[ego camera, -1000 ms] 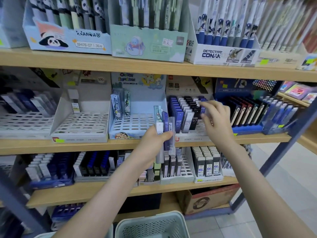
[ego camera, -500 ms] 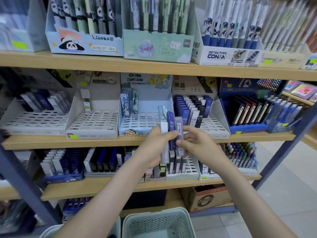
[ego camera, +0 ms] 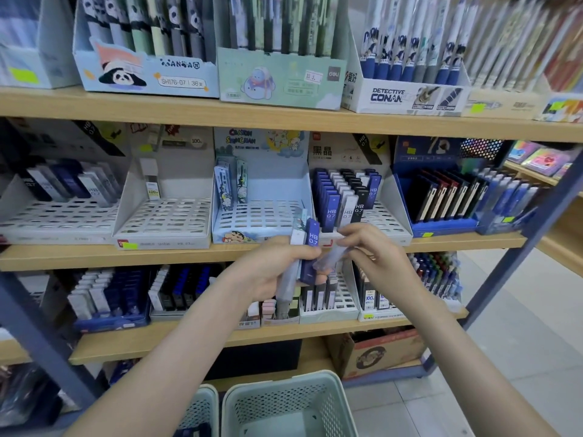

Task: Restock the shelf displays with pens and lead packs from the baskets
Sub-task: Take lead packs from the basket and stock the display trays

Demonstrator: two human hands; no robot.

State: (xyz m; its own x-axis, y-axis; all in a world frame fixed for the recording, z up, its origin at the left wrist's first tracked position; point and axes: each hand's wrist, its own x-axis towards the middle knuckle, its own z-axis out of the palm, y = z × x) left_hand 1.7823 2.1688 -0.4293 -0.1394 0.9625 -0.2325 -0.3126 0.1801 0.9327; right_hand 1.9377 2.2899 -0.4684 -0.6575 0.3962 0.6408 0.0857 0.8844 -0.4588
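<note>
My left hand (ego camera: 274,272) is curled round a small bundle of lead packs (ego camera: 296,247), which it holds upright in front of the edge of the middle shelf (ego camera: 94,257). The front item of the bundle is a dark blue pack (ego camera: 311,244) marked HB 0.7. A pale grey pack stands just to its left. My thumb lies across the front of the bundle.

My right hand (ego camera: 378,260) pinches a translucent pack (ego camera: 329,259) between thumb and fingertips. This pack is tilted and blurred. Its lower end meets the bundle, but I cannot tell whether it is touching or only overlapping.

Directly behind both hands, the white display tray (ego camera: 394,222) sits on the middle shelf. Blue, white and black HB 0.7 packs stand in its rear rows.

Below, between my forearms, a pale green basket (ego camera: 328,402) stands on the floor. A second basket (ego camera: 205,402) is just beside it on the left.
</note>
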